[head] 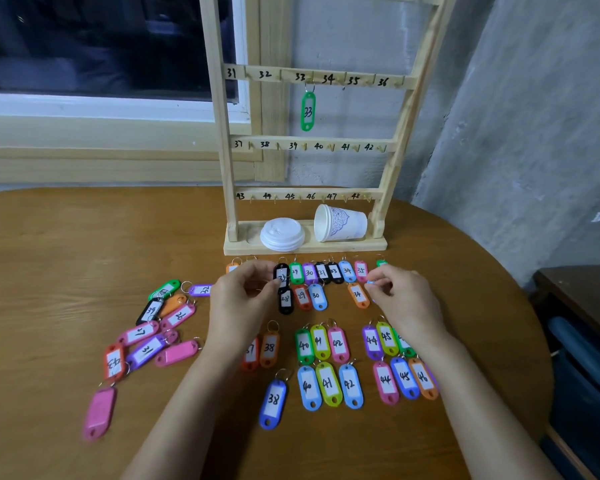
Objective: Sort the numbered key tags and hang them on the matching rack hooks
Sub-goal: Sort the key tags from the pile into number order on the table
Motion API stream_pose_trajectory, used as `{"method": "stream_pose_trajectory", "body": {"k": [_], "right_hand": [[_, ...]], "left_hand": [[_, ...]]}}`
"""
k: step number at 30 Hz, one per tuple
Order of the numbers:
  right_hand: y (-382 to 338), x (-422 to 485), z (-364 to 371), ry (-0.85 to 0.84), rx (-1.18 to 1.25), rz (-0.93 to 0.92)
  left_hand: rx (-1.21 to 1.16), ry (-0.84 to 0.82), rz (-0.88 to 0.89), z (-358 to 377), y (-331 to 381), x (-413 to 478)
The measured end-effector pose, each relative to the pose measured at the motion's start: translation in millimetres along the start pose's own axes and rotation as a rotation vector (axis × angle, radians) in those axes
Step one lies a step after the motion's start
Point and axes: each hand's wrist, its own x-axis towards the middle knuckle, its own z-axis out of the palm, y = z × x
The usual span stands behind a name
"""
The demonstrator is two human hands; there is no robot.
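Head view: my left hand [243,299] pinches the black plastic key tag [282,274], marked 32 I think, in the sorted row below the pale wooden rack [220,133]. My right hand [407,296] pinches a small blue piece [370,282], too blurred to name. Best lift the tag by its ring, then slip it over hook 32 [280,77].

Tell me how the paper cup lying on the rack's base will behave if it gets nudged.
The paper cup lies on its side, so it would probably roll, curving since it tapers. It looks empty and thin-walled, so likely light and easy to crush. The rack post beside its bottom end might stop it.
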Motion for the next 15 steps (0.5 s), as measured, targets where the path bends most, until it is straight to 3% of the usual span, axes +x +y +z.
{"method": "stream_pose_trajectory", "body": {"k": [6,15], "right_hand": [[-8,-2,14,-0.102,-0.179,-0.210],[-10,-3,16,-0.196,-0.285,-0.199]], "left_hand": [[0.008,0.001,0.013,0,-1,1],[0.027,0.014,0.016,-2,-3,1]]}}
